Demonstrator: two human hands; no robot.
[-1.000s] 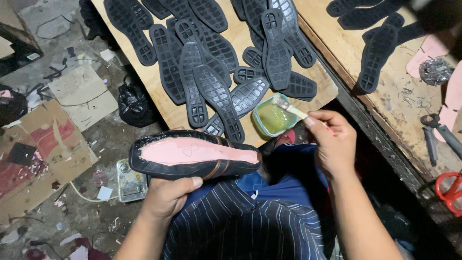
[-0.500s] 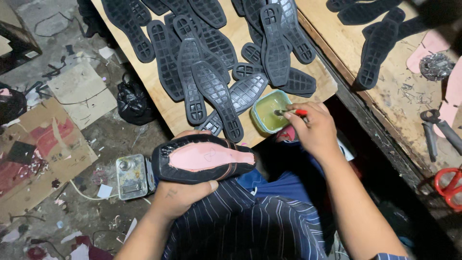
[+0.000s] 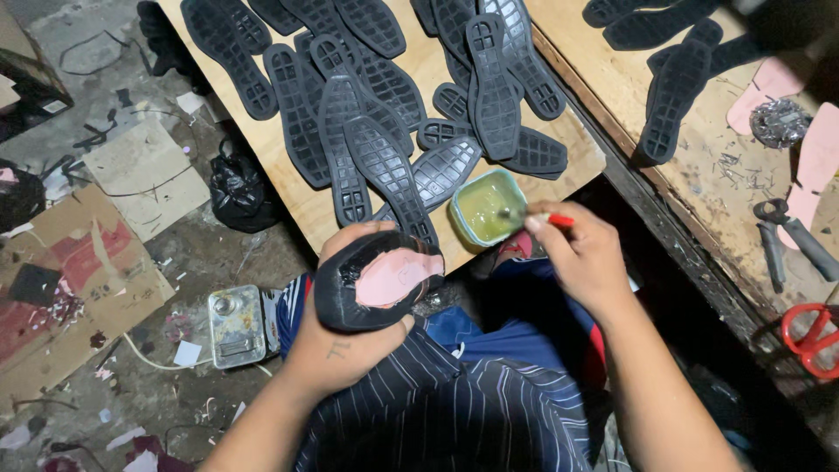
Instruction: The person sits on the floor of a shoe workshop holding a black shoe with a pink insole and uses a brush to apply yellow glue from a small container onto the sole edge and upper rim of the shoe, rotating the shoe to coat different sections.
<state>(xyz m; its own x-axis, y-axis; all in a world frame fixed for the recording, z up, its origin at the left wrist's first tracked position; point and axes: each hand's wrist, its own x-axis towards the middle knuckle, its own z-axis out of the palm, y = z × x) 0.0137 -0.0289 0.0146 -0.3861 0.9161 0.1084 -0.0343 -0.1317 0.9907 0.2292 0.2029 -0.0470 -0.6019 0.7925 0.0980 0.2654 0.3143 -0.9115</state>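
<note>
The left hand (image 3: 350,341) holds a shoe (image 3: 377,280) over the person's lap, sole side up; the fingers wrap around its black edge and the pink inner face shows. The right hand (image 3: 584,258) sits at 3 o'clock from the shoe, well apart from it. Its fingers pinch a red-handled brush (image 3: 535,217), whose tip rests in a tin of yellowish glue (image 3: 486,208). The tin is round with a pale green rim and stands at the near edge of the wooden desk (image 3: 301,205), at 1 o'clock from the shoe.

Black rubber soles (image 3: 384,166) lie in an overlapping pile on the desk at 12 o'clock; the exact count cannot be told.

On the floor at 9 o'clock from the shoe lies one flat rectangular metal can (image 3: 236,325). One black plastic bag (image 3: 238,190) lies at 10 o'clock. One pair of red-handled scissors (image 3: 813,336) lies at the far right.
</note>
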